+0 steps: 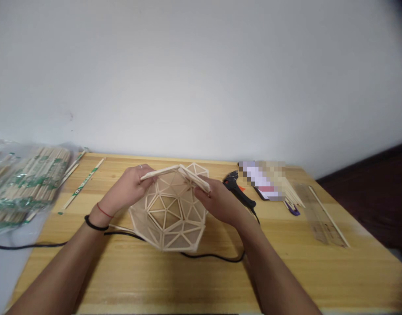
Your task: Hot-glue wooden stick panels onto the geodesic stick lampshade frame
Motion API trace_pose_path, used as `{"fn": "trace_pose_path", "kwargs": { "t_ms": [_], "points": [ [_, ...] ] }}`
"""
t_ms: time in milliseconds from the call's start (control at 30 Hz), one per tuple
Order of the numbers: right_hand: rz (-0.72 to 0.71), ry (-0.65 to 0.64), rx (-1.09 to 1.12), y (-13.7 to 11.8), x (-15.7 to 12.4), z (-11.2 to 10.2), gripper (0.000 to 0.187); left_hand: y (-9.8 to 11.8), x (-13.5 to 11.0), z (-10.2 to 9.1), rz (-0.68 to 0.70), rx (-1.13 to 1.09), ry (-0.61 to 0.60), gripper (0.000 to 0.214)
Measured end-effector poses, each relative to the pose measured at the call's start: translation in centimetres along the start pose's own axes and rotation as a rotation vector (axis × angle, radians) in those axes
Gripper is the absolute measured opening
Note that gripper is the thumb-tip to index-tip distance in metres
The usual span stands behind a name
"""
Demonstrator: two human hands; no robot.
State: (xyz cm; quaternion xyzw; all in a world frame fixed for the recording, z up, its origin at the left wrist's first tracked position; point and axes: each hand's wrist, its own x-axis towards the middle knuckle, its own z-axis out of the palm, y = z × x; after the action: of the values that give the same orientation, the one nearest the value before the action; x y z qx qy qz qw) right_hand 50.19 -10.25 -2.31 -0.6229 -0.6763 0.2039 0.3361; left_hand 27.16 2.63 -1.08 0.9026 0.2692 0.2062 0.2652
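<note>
A bowl-shaped lattice of pale wooden sticks (170, 214), built from triangles, is tipped on the wooden table (201, 271) with its opening toward me. My left hand (130, 186) pinches a flat stick (160, 172) at the top left of the rim. My right hand (220, 202) grips the rim at the upper right, fingers pressed on a second stick (197, 179). The two sticks meet in a peak above the lattice. A ring is on my left hand, and a red string and a black band are on that wrist.
A black glue gun (238, 190) lies right of the lattice; its black cord (207, 257) runs across the table under my arms. Bagged wrapped chopsticks (22, 186) are piled far left, with loose ones (81, 187) beside. A clear ruler (317, 216) and sticks lie right.
</note>
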Motion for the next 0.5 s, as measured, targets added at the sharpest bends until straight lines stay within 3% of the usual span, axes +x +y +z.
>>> {"fn": "trace_pose_path", "kwargs": {
  "t_ms": [233,500],
  "points": [
    [-0.023,0.014,-0.008,-0.1,0.13,0.03,0.018,-0.07,-0.03,0.0,0.034,0.057,0.005,0.027],
    [0.019,0.003,-0.008,-0.01,0.03,0.08,0.016,-0.23,0.0,-0.29,0.044,-0.031,-0.042,0.025]
  ]
}}
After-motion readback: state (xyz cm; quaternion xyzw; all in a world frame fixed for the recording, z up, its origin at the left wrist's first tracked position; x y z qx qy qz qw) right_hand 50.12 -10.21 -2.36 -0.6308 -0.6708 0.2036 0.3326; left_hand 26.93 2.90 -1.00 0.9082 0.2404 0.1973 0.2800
